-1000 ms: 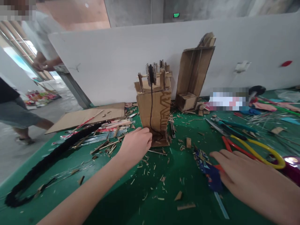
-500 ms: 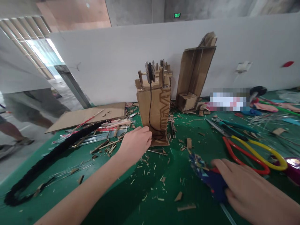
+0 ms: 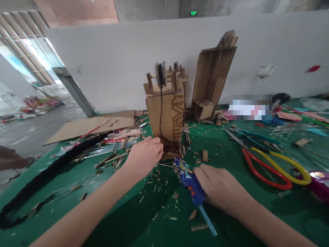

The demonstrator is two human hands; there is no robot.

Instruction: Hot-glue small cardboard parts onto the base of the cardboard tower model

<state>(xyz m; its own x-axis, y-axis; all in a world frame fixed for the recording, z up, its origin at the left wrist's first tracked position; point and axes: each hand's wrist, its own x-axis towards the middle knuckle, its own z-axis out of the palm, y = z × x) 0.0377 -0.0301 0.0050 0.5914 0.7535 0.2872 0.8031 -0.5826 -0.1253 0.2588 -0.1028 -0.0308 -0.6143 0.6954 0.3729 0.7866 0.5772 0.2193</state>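
I am watching the left hand [image 3: 145, 154] resting curled against the foot of the upright cardboard model [image 3: 166, 116], its grip closed on or beside the black cord [image 3: 160, 109] that is running down the model's front; whether the fingers are actually pinching that cord I cannot tell from this angle. The right hand [image 3: 218, 187] has come in from the right edge since a second ago and is now lying near the model's base, its grip clamped on the blue glue gun [image 3: 191, 183], whose nozzle is pointing toward the model while a pale blue stick is trailing out behind on the green tabletop [image 3: 164, 223]. The gun has travelled leftward with it. The red and yellow scissors [image 3: 272, 164] are lying well apart to the right, where they were before. The person walking at the far left earlier is now almost out of view.
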